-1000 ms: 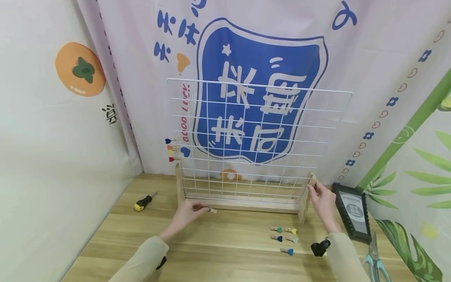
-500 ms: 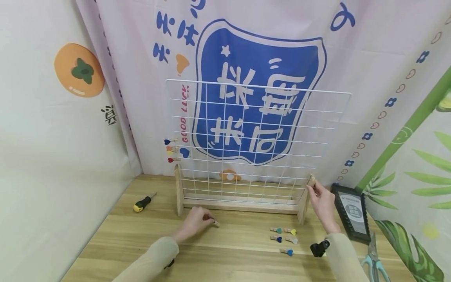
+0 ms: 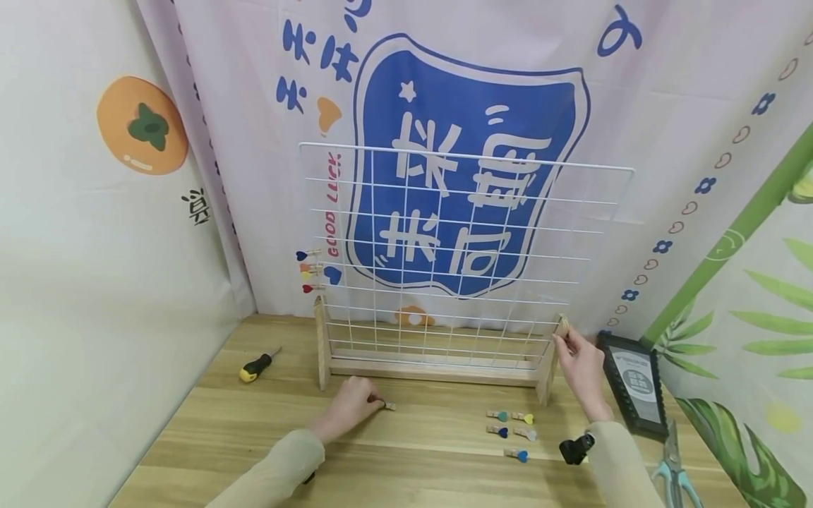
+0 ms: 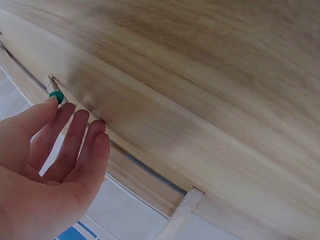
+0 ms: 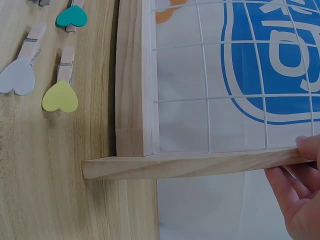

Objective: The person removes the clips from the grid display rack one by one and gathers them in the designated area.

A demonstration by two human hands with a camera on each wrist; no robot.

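Observation:
A white wire grid (image 3: 466, 240) stands upright in a wooden stand (image 3: 438, 370) on the table. My right hand (image 3: 563, 337) grips the top of the stand's right post (image 5: 190, 164); its fingertips (image 5: 305, 147) curl round the post's end. My left hand (image 3: 376, 403) rests on the table in front of the stand and pinches a small wooden clothespin (image 3: 389, 406). In the left wrist view that clothespin (image 4: 56, 94) has a green head at the fingertips. Three heart clothespins (image 3: 311, 268) hang on the grid's left edge.
Several heart clothespins (image 3: 511, 427) lie on the table right of centre, among them a yellow one (image 5: 61, 92) and a teal one (image 5: 71, 16). A screwdriver (image 3: 257, 365) lies at the left. A black frame (image 3: 638, 384) and scissors (image 3: 673, 469) lie at the right.
My left hand has drawn back from the stand's base toward me and slightly right, carrying the clothespin down to the table. The right hand has kept its grip on the post.

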